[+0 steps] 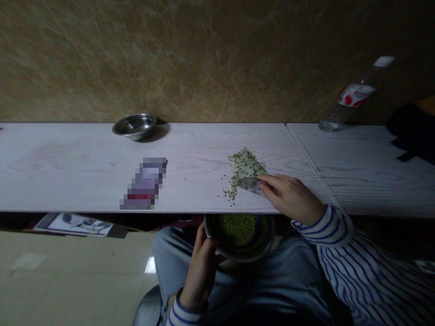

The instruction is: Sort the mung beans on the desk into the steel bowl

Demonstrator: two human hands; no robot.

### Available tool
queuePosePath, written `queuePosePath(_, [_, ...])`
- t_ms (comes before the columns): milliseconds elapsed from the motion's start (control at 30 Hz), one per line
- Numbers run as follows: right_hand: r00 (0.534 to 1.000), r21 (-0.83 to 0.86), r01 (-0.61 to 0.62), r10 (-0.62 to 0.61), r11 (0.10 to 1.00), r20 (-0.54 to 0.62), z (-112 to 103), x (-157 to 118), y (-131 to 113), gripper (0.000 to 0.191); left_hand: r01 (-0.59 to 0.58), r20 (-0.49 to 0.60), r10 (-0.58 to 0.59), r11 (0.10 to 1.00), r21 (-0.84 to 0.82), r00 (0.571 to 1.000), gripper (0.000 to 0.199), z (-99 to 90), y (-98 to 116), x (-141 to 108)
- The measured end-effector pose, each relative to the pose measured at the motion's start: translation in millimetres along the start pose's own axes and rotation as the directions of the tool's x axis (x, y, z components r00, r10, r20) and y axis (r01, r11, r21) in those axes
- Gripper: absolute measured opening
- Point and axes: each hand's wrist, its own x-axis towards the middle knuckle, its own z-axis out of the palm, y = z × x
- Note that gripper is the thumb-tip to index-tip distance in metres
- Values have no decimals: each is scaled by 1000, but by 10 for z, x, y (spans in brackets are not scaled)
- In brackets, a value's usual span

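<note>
Small green beans mixed with pale bits (247, 163) lie spread on the white wood-grain table (197, 181). My right hand (290, 194) pinches a thin, greyish, partly see-through piece (250, 184), flat and low at the near edge of the beans. Just below the table's front edge, over my lap, a metal bowl (265, 251) holds many green beans (238, 229). My left hand (203, 267) grips the left side of its rim, with the thumb near the top and the other fingers partly hidden behind.
An empty-looking metal bowl (135, 127) stands near the wall at the left. A blurred-out purple packet (146, 183) lies in front of it. At the back right are an upright clear bottle (355, 96) and a dark item (413, 129). Papers (76, 224) show below the table.
</note>
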Motion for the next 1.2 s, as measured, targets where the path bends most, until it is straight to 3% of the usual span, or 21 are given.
queuePosePath(167, [1000,45,19,-18,999,-19,-27,-76,-124,25,9,15,-9,1000,-1,1000,64,-13,-21,23])
queuePosePath(333, [998,105,37,-43,994,55,71,-55,-264,27,24,15,-24,1000,-5,1000,66,-7,-31,29])
queuePosePath(467, [998,76,-15,10,997,64,116,-16,-214,28,18,25,-18,1000,-12,1000,65,-36,-33,27])
queuePosePath(667, [996,68,-84,86,994,-25,30,64,-117,28,11,33,-10,1000,-21,999,63,-93,-40,49])
queuePosePath(800, [990,35,-138,139,990,-15,22,322,-168,29,23,29,-22,999,-26,999,64,-119,-46,58])
queuePosePath(1033, [982,38,-126,119,991,150,252,1063,-183,28,28,41,-28,1000,-13,999,65,-184,-30,56])
queuePosePath(1200, [957,56,-114,94,992,275,415,1306,-219,26,22,29,-21,999,-35,999,66,-229,2,47])
